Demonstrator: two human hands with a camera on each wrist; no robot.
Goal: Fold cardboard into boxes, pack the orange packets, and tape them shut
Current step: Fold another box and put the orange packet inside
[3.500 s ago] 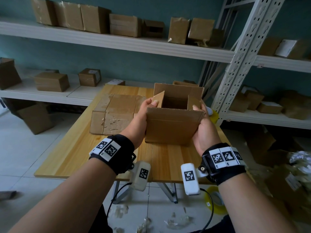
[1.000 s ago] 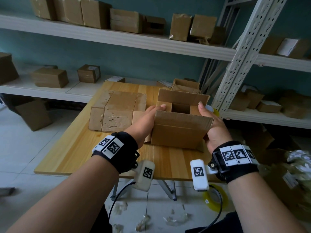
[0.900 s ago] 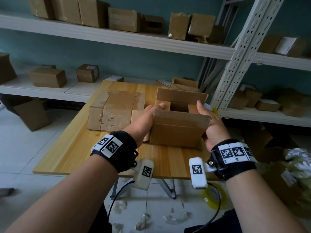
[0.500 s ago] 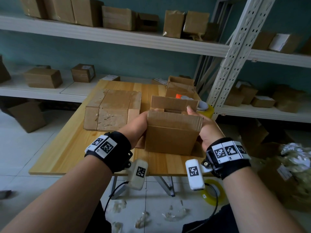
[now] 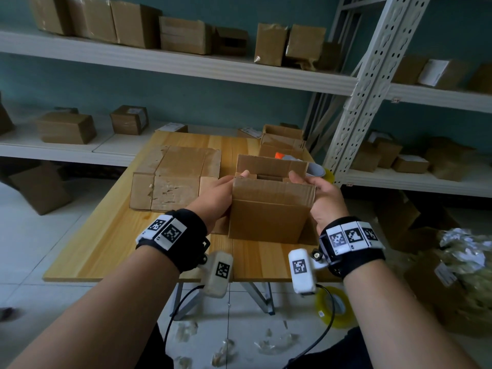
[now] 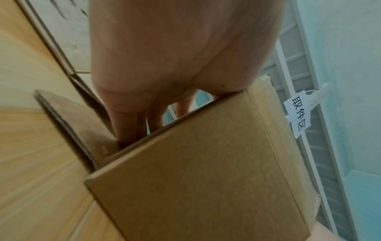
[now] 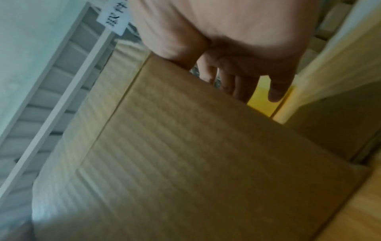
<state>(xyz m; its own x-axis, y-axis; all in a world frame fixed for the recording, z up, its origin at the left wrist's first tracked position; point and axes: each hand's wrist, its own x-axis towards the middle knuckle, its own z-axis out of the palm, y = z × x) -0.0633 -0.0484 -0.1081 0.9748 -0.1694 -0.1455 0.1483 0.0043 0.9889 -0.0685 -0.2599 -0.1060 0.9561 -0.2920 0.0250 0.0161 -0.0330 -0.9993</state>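
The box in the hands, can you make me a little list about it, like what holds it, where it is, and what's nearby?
thing: small cardboard box, top flaps not shut
left hand: grips the box's left side, thumb on the top edge
right hand: grips the box's right side, thumb on the top edge
place: over the near edge of the wooden table
beside it: a bigger flat box on the left
behind it: an open box showing something orange
on the floor: a yellow tape roll
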